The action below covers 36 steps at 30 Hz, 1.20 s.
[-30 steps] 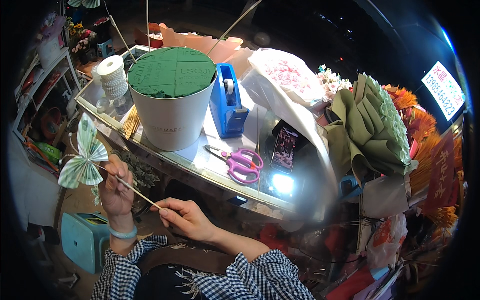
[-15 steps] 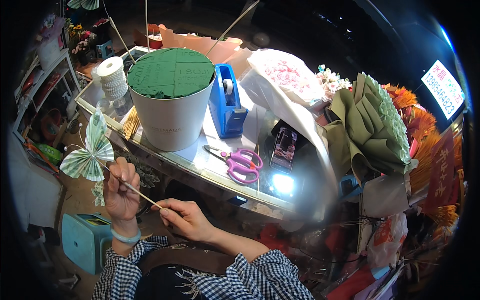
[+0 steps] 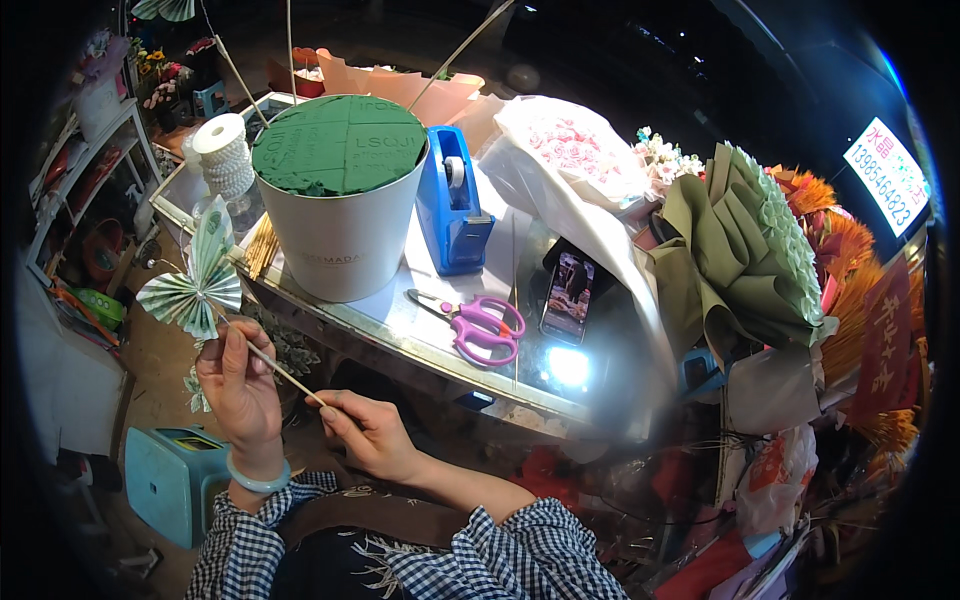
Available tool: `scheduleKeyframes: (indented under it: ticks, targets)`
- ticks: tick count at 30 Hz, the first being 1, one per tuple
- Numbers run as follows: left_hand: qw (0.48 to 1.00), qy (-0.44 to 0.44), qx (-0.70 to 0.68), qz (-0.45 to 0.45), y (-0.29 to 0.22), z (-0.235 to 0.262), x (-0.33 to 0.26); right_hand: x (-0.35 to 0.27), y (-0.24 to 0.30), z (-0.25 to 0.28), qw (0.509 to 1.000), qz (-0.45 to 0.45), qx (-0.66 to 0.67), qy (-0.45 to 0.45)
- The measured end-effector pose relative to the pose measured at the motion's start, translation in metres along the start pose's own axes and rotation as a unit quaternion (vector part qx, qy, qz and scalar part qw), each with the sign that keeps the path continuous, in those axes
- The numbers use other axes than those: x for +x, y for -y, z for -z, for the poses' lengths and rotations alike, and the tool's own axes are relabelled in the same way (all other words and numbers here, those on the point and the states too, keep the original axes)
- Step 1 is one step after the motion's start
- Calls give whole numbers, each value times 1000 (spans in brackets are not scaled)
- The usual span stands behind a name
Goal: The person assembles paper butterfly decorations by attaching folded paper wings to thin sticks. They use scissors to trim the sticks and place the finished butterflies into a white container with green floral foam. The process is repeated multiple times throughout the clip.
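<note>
A butterfly (image 3: 196,290) folded from green-and-white printed paper, with beaded wire feelers, is fixed to the top of a thin wooden stick (image 3: 288,375). My left hand (image 3: 240,395) pinches the stick just below the wings. My right hand (image 3: 372,437) holds its lower end between thumb and fingers, so the stick slants down to the right. Beyond my hands, on the table, stands a white bucket (image 3: 345,240) filled with green floral foam (image 3: 340,155). Several thin sticks rise behind the foam; where their lower ends sit is hidden.
Purple-handled scissors (image 3: 485,330), a phone (image 3: 568,297) and a blue tape dispenser (image 3: 455,205) lie right of the bucket. A spool of white beads (image 3: 225,155) and a bundle of sticks (image 3: 262,248) are at its left. Wrapped bouquets (image 3: 575,155) crowd the right side.
The paper butterfly has shifted right and turned on its stick, its wings now tilted more upright. My left hand has changed its finger position slightly; both hands still hold the stick.
</note>
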<state>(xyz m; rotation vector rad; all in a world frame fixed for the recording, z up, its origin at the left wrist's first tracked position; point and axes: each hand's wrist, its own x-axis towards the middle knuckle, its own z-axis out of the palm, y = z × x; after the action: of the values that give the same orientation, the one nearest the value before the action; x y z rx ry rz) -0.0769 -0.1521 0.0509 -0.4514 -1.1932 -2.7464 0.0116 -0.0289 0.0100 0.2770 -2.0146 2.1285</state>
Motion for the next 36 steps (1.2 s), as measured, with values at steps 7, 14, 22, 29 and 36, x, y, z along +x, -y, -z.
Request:
scheduleKeyframes:
  ticks: [7, 14, 22, 29, 36]
  targets:
    - [995, -12, 91, -37, -3, -12, -5, -2, -3, -2, 1000, 3, 8, -9]
    - [978, -48, 183, -87, -2, -14, -6, -3, -4, -4, 1000, 9, 8, -14]
    - [997, -27, 69, -14, -2, -16, -3, -4, -2, -3, 1000, 10, 10, -26]
    - [993, -17, 113, -24, -6, -18, -1, -5, -5, -3, 1000, 18, 2, -22]
    - [991, -9, 132, -26, -10, -20, -1, -5, -8, -2, 999, 25, -6, -19]
